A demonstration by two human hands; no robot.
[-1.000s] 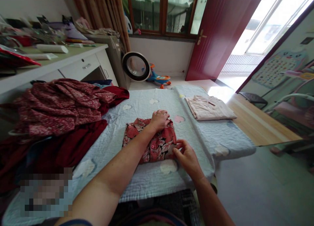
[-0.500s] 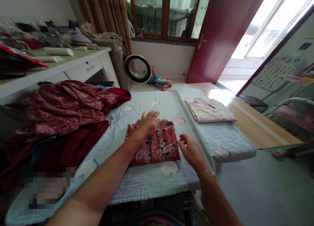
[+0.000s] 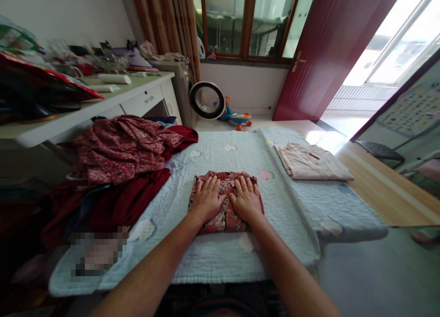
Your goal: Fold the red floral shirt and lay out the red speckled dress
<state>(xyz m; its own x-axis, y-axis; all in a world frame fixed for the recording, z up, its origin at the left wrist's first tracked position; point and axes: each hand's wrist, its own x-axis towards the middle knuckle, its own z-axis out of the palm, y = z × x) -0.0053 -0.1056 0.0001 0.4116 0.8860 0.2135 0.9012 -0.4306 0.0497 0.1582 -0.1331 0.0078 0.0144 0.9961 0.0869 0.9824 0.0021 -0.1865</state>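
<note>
Well, the left hand (image 3: 208, 200) lies palm down on one side of the folded red patterned shirt (image 3: 227, 224), and the right hand (image 3: 246, 200) lies likewise on the other, fingers outstretched and slightly apart, gripping nothing. The shirt sits button side up on the pale blue quilt (image 3: 220, 259), between a rumpled clothes heap (image 3: 123, 149) and a folded cream shirt (image 3: 314, 164).
</note>
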